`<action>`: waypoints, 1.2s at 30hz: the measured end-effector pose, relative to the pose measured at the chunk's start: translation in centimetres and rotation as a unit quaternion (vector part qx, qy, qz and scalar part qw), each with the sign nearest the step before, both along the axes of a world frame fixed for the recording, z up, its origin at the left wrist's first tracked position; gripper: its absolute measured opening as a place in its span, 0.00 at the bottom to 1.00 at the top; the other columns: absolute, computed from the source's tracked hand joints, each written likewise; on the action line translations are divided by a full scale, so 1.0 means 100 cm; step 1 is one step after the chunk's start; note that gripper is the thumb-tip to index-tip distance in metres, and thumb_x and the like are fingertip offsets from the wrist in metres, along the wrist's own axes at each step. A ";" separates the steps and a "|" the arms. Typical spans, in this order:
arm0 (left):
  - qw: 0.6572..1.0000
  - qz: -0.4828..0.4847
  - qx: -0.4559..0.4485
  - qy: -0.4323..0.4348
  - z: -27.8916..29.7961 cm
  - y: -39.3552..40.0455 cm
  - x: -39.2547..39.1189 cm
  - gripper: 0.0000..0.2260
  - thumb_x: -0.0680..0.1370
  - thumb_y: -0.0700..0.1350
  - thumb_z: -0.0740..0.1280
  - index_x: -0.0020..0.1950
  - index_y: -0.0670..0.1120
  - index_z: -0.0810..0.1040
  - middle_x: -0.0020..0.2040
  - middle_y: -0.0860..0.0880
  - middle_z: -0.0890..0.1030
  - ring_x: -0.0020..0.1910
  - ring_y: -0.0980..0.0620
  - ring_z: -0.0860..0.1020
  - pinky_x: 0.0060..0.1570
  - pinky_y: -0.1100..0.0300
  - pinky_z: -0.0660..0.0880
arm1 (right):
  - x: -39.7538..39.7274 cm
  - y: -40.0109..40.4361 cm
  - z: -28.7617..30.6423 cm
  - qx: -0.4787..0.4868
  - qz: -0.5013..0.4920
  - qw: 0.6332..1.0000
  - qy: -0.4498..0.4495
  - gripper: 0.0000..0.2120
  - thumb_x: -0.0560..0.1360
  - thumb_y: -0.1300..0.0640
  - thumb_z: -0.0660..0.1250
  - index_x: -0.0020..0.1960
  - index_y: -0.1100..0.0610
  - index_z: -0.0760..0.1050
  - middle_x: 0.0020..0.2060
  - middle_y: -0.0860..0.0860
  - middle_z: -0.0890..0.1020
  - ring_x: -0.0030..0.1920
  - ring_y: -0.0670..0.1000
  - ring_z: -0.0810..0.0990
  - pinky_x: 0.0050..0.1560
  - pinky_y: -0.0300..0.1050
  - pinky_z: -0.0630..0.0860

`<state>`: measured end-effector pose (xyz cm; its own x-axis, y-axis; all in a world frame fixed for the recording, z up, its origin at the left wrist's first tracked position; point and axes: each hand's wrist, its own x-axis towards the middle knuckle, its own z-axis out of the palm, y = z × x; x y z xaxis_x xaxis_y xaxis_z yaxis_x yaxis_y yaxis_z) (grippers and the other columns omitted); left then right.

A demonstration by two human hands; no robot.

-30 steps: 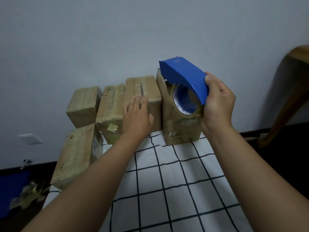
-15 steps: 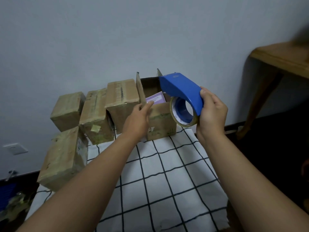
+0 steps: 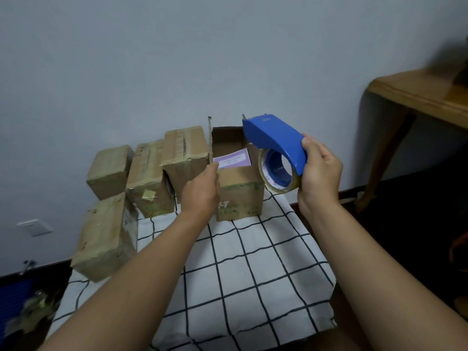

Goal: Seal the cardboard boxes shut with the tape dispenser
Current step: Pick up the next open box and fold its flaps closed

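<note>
Open box [image 3: 239,191] sits at the far edge of the checked cloth [image 3: 253,269], rightmost in a row of already-taped boxes [image 3: 149,178], top flaps standing up, purple card [image 3: 231,160] visible inside. Left hand [image 3: 201,191] is at the box's left flap near the front-left corner; fingers are hidden behind the hand and flap, so can't tell if it's pinching the flap or just touching it. Right hand [image 3: 320,173] grips the dispenser [image 3: 276,145], fingers curled round the blue shell's rear, thumb on top. The dispenser hangs in the air just right of and above the box, overlapping its right flap in view; contact unclear. Its long axis runs from the hand up and left towards the wall, nose over the opening, roll [image 3: 277,171] hanging below. Key relation: box is left of and below the dispenser, and the left hand is the nearer one to the flaps. The flaps hinge on the left and right sides, so the seam should run front to back, roughly in line with the dispenser. My read: fold the flaps down first, then bring the nose down to the seam.
</note>
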<state>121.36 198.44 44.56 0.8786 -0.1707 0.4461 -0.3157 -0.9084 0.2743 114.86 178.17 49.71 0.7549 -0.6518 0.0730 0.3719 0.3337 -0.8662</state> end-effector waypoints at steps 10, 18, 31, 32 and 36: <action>0.978 0.028 0.143 -0.147 0.001 0.035 -0.114 0.08 0.74 0.44 0.67 0.52 0.45 0.80 0.45 0.47 0.83 0.58 0.43 0.79 0.54 0.48 0.73 | -0.065 0.028 0.031 -0.011 0.036 0.998 -0.040 0.06 0.79 0.59 0.68 0.50 0.54 0.84 0.46 0.48 0.86 0.47 0.46 0.84 0.46 0.38 0.80; 0.969 0.066 0.153 -0.183 -0.006 0.091 -0.213 0.14 0.74 0.45 0.69 0.59 0.48 0.77 0.52 0.50 0.83 0.65 0.43 0.75 0.60 0.46 0.66 | -0.126 0.074 0.046 -0.027 0.088 0.994 -0.056 0.06 0.78 0.59 0.67 0.49 0.55 0.84 0.49 0.51 0.86 0.50 0.49 0.83 0.53 0.45 0.82; 0.994 0.033 -0.095 -0.042 -0.006 0.119 -0.250 0.27 0.79 0.63 0.58 0.73 0.51 0.64 0.65 0.49 0.74 0.61 0.50 0.74 0.55 0.51 0.75 | -0.142 0.099 0.042 -0.070 0.105 0.991 -0.036 0.06 0.79 0.57 0.68 0.52 0.53 0.84 0.52 0.51 0.85 0.52 0.50 0.83 0.52 0.42 0.81; 0.993 0.043 -0.107 -0.027 -0.007 0.112 -0.252 0.32 0.77 0.69 0.54 0.75 0.52 0.60 0.67 0.49 0.71 0.63 0.50 0.72 0.57 0.49 0.74 | -0.140 0.096 0.040 -0.068 0.100 0.992 -0.033 0.07 0.79 0.57 0.68 0.53 0.54 0.84 0.52 0.51 0.85 0.52 0.49 0.83 0.52 0.42 0.81; 0.993 0.086 -0.077 0.012 -0.012 0.094 -0.255 0.46 0.68 0.80 0.47 0.78 0.52 0.50 0.68 0.48 0.65 0.64 0.48 0.68 0.58 0.50 0.71 | -0.134 0.082 0.031 -0.063 0.086 0.994 -0.021 0.09 0.78 0.57 0.68 0.54 0.56 0.84 0.51 0.51 0.86 0.50 0.48 0.83 0.51 0.41 0.81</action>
<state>95.88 207.84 43.33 0.8991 0.0521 0.4346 -0.1508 -0.8953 0.4192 101.43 186.40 52.83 0.8490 -0.4968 0.1798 0.3551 0.2845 -0.8905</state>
